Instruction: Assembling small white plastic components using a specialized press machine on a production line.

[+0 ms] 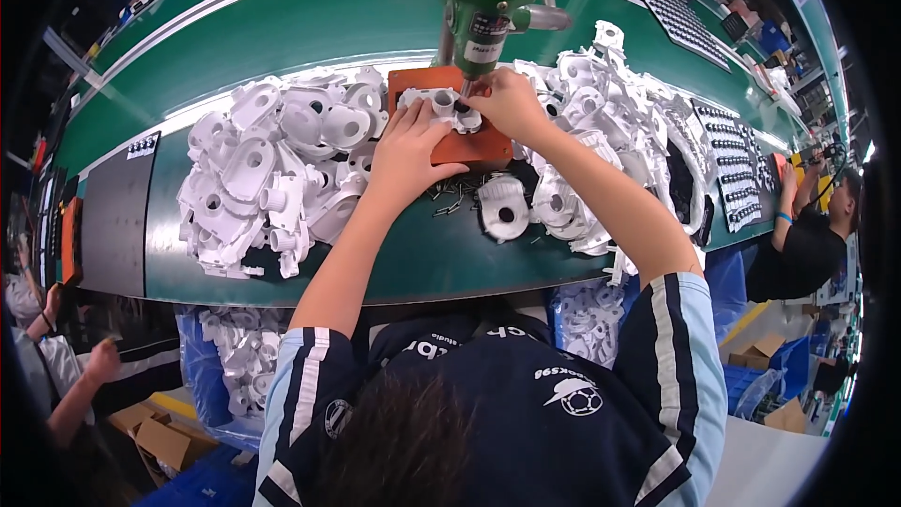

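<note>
A white plastic housing [443, 103] with round openings lies on the orange block [479, 148] beneath the green press [481, 28]. My left hand [411, 152] is open, its fingers stretched over the housing's left side and the thumb spread out at the block's front. At the housing's right side, close to the press's lower tip, my right hand [511, 105] is closed in a pinch; whatever is between its fingertips is hidden. Several small metal pins [452, 199] lie loose in front of the block, beside another white housing [505, 210].
Heaps of white housings rise to the left [249, 164] and right [587, 103]. Bins lined with blue plastic [211, 366] hold more below the table edge. Trays of black-and-white parts [732, 164] lie at the right. A co-worker [807, 244] sits there; another person's hand [103, 361] shows at left.
</note>
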`<state>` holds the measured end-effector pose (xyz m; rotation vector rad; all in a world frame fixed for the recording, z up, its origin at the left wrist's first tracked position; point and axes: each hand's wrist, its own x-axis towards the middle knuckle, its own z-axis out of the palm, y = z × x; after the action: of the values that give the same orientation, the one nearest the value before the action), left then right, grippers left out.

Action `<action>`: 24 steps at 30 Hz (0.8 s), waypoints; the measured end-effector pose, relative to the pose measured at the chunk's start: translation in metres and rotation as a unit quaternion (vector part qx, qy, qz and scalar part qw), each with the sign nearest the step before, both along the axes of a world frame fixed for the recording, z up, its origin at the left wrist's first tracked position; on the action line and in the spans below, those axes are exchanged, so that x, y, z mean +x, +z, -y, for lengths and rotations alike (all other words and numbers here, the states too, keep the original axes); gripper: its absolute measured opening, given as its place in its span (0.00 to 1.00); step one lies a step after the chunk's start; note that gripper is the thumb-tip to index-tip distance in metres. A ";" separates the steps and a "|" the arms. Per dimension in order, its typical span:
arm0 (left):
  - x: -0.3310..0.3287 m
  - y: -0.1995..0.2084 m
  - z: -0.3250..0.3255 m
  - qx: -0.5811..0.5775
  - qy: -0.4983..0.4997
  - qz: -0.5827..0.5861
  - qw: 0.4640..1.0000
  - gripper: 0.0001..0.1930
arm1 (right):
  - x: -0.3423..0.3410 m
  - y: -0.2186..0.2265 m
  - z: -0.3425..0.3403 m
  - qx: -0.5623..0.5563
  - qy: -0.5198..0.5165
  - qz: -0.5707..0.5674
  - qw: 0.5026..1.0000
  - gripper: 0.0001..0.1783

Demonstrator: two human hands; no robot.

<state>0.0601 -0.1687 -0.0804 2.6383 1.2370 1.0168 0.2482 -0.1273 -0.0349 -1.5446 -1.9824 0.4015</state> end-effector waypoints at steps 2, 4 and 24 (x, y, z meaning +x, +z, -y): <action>0.002 -0.001 -0.002 -0.001 -0.003 -0.005 1.000 0.29 | -0.002 0.003 0.002 -0.006 -0.014 -0.012 1.000 0.13; 0.000 0.002 -0.001 0.005 -0.011 -0.004 1.000 0.29 | -0.004 0.005 0.002 0.022 -0.002 0.021 1.000 0.14; 0.008 0.009 0.006 -0.054 -0.004 -0.010 0.998 0.30 | 0.003 -0.017 0.046 0.321 0.037 0.250 0.913 0.18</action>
<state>0.0679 -0.1748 -0.0715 2.5749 1.2482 0.8974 0.2515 -0.1730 -0.0520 -1.2049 -2.2262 -0.6377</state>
